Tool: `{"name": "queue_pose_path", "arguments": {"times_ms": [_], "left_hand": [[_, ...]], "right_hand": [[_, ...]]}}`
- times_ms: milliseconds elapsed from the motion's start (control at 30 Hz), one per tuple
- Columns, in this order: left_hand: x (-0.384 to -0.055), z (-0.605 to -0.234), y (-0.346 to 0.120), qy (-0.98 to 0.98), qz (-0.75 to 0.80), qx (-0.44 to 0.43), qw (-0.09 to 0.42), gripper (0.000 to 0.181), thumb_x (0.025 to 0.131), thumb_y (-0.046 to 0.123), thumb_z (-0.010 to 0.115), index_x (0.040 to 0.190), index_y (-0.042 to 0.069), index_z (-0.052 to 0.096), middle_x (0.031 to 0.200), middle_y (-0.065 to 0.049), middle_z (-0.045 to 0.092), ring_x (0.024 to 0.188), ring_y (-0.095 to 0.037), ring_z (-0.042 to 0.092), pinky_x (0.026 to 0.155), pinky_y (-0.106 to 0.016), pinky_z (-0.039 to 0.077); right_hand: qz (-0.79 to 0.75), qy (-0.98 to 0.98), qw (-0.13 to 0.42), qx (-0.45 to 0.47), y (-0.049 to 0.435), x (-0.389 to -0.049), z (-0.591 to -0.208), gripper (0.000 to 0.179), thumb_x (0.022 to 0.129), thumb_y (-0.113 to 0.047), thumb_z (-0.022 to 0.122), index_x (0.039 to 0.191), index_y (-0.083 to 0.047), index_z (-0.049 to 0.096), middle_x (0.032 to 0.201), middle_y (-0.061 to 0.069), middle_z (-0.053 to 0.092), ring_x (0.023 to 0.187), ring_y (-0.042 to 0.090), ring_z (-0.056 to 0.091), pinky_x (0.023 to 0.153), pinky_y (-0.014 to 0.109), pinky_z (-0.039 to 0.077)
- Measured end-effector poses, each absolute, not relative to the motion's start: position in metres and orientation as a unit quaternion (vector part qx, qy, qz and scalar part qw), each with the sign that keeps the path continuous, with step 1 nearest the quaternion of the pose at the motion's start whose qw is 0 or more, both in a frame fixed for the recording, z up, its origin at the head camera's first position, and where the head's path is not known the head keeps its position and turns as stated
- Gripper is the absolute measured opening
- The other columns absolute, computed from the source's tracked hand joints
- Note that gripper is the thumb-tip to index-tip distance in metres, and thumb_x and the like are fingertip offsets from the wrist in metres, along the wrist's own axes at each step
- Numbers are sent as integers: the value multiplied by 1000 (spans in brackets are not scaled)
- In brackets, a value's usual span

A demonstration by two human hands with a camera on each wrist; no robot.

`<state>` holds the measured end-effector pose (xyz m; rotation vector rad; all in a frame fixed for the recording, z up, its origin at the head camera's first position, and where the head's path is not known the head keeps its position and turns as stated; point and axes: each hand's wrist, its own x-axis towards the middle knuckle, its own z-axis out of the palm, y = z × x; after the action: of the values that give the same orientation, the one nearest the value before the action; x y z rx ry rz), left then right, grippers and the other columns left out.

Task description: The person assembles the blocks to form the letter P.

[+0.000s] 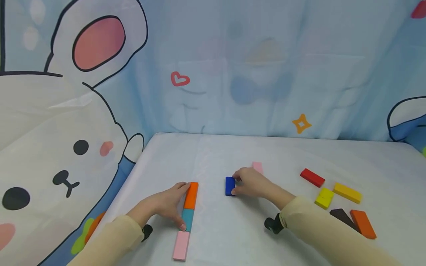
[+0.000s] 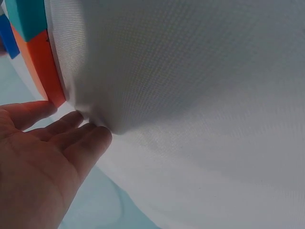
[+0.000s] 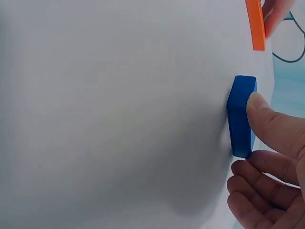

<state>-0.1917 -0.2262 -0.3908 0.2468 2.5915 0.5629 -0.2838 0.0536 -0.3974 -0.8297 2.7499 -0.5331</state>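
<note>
An orange block (image 1: 191,195), a teal block (image 1: 188,218) and a pink block (image 1: 181,245) lie end to end in a column on the white table. My left hand (image 1: 168,203) rests along the column's left side, with the index finger at the orange block's far end and the thumb by the teal block. In the left wrist view its other fingers extend loosely past the orange block (image 2: 43,67). To the right, my right hand (image 1: 253,183) pinches a dark blue block (image 1: 229,186) between thumb and index finger. The right wrist view shows this blue block (image 3: 240,107) at the tabletop.
Another pink block (image 1: 257,167) lies behind the right hand, partly hidden. On the right lie a red block (image 1: 312,177), a yellow block (image 1: 347,193), lighter yellow pieces (image 1: 324,198), a dark block (image 1: 344,220) and another orange block (image 1: 363,224). A printed curtain (image 1: 213,111) hangs behind the table.
</note>
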Motion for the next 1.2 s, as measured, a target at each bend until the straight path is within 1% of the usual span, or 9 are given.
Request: {"name": "queue_pose_path", "arguments": {"times_ms": [200,467,867,1033,1200], "left_hand": [[-193,-390,-226,947,200,92,233,123,68,36,96,163,8,22,170,-14,21,152,-32,35,118,-56,42],[-193,-387,-223,949,192,85,236,123,67,36,96,163,8,23,170,-14,21,152,-31,34,117,-56,42],[-195,-389,-225,948,185,76,247,123,67,40,96,163,11,23,170,-13,21,153,-30,34,116,-58,42],[-196,-389,-226,948,186,78,248,124,67,40,96,163,12,23,170,-12,21,152,-30,35,115,-57,43],[-196,-388,-226,947,191,81,246,123,67,38,96,163,11,23,170,-13,22,152,-30,36,116,-57,43]], "right_hand": [[-190,938,111,-266,34,-288,-399,51,86,-24,83,126,4,68,118,17,73,112,30,67,103,46,55],[-208,940,130,-239,7,-294,-401,53,88,-27,82,131,1,66,124,15,71,114,28,65,106,46,54],[-221,938,110,-241,-22,-302,-406,55,89,-29,81,131,1,66,124,15,71,112,28,65,106,45,54],[-227,937,105,-244,-28,-305,-409,53,89,-29,81,130,0,67,123,15,71,112,28,65,107,45,53],[-232,936,107,-243,-28,-306,-410,54,89,-30,81,132,0,66,125,15,71,114,28,65,108,45,53]]}}
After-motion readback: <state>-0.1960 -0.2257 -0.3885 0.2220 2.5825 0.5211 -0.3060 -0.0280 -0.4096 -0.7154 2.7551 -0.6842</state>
